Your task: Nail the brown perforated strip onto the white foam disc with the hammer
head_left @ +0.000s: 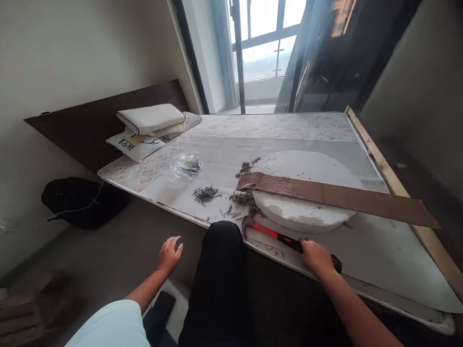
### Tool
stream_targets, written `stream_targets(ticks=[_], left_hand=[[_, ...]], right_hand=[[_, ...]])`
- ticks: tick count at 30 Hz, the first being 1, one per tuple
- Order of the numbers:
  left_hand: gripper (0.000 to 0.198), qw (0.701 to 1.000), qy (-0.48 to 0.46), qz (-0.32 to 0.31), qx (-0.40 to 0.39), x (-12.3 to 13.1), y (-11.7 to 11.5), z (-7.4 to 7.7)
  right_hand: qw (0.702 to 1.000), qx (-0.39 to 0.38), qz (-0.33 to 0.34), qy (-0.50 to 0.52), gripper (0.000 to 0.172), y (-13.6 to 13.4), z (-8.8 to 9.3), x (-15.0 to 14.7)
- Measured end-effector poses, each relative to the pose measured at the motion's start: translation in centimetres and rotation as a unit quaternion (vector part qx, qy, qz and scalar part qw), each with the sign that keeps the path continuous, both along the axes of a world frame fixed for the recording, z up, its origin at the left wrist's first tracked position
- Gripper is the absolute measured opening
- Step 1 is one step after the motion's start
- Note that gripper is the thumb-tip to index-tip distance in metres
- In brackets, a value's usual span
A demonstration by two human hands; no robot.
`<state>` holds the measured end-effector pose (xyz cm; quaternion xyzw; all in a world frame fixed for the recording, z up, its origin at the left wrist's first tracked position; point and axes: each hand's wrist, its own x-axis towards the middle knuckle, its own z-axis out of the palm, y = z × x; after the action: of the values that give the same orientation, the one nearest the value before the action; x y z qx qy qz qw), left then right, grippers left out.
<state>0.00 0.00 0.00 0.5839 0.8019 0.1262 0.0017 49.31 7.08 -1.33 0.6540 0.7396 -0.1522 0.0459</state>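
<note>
My right hand [317, 258] is wrapped round the black end of a claw hammer [266, 230] with a red and black handle. The hammer's head lies at the bed's near edge, close to my knee. My left hand [170, 254] hangs over the floor left of my knee, fingers apart, with nothing in it. A long brown wooden board [318, 190], dotted with small holes at its left end, rests across a round white slab [307, 166]. A pile of nails [206, 193] lies left of the board, with several loose nails [230, 212] nearer to me.
Grey crumbs [243, 197] lie beside the slab's left side. A clear plastic bag [184, 168] sits on the mattress [220, 130]. Pillows [152, 119] are stacked by the dark headboard [101, 113]. A black bag [85, 202] is on the floor at left; a wooden rail [383, 164] edges the bed's right.
</note>
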Motion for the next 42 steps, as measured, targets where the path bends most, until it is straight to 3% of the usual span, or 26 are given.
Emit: stream_targets(ticks=[2,4,6,8,14,18,21,31,42], left_hand=[[0.052,0.994,0.040,0.054,-0.080,-1.9,-8.8,-2.8],[0.063,0.975,0.053,0.116,-0.184,-2.7,-16.2,-5.0],[0.077,0.950,0.018,0.117,-0.290,-2.6,-21.0,-6.3],[0.083,0.936,0.000,0.131,-0.327,-1.9,-23.2,-6.7],[0.075,0.935,0.000,0.141,-0.325,-0.7,-21.7,-6.4],[0.072,0.932,0.016,0.168,-0.320,-0.7,-21.2,-6.9],[0.071,0.937,0.015,0.154,-0.314,-0.9,-21.2,-7.5],[0.083,0.922,0.005,0.188,-0.338,-0.6,-20.8,-7.3],[0.083,0.920,0.007,0.184,-0.346,-0.4,-20.8,-7.4]], right_hand=[[1.000,-0.003,0.005,-0.006,0.028,-0.1,0.0,0.1],[1.000,-0.005,0.009,-0.012,0.028,-0.3,-0.1,0.3],[1.000,-0.012,0.012,-0.016,0.030,-0.5,0.0,0.5],[0.999,-0.022,0.012,-0.021,0.032,-0.7,0.1,0.7],[0.998,-0.041,0.007,-0.039,0.035,-0.8,0.4,1.1],[0.998,-0.043,0.008,-0.037,0.034,-0.9,0.4,1.1],[0.999,-0.039,0.007,-0.029,0.035,-0.9,0.5,1.0],[0.999,-0.038,0.003,-0.027,0.031,-0.9,0.4,1.1],[0.998,-0.054,-0.003,-0.028,0.033,-0.9,0.6,1.2]])
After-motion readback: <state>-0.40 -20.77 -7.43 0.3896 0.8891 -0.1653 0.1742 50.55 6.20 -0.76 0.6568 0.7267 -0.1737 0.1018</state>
